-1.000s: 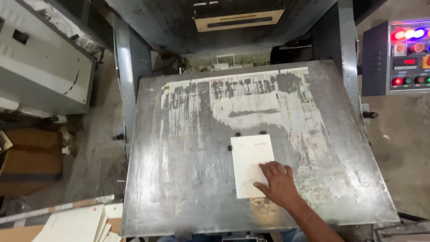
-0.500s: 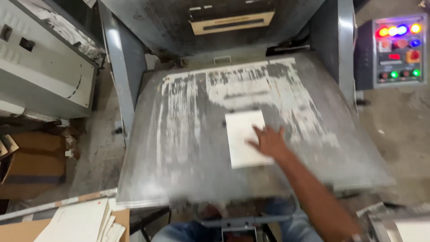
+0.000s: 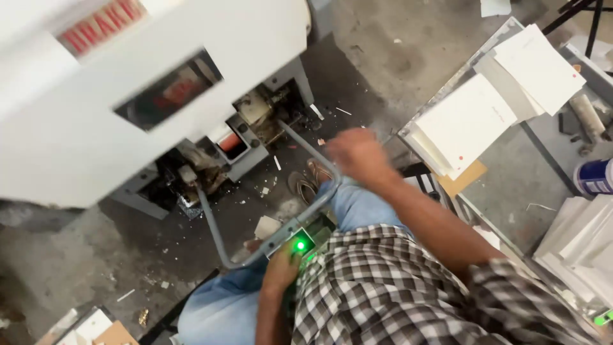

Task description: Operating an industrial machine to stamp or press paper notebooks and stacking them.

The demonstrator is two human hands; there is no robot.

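I look down at my own lap, with a checked shirt and blue jeans. My left hand (image 3: 280, 271) is curled against a small control box (image 3: 299, 241) with a lit green light, fixed to a grey bent metal bar (image 3: 214, 231). My right hand (image 3: 357, 153) is blurred in the air above my knee. It is left of a fanned stack of white sheets (image 3: 469, 124), and nothing shows in it. Its fingers are too smeared to read.
A large white machine (image 3: 128, 89) fills the upper left, its open mechanism (image 3: 246, 131) near my sandalled feet (image 3: 306, 182). A grey table (image 3: 517, 185) at right carries paper stacks and a blue-and-white can (image 3: 594, 176). Paper scraps litter the concrete floor.
The view swung away from the grey metal machine bed. My right hand left the white sheet it pressed there and now hangs in the air; my left hand has come into view.
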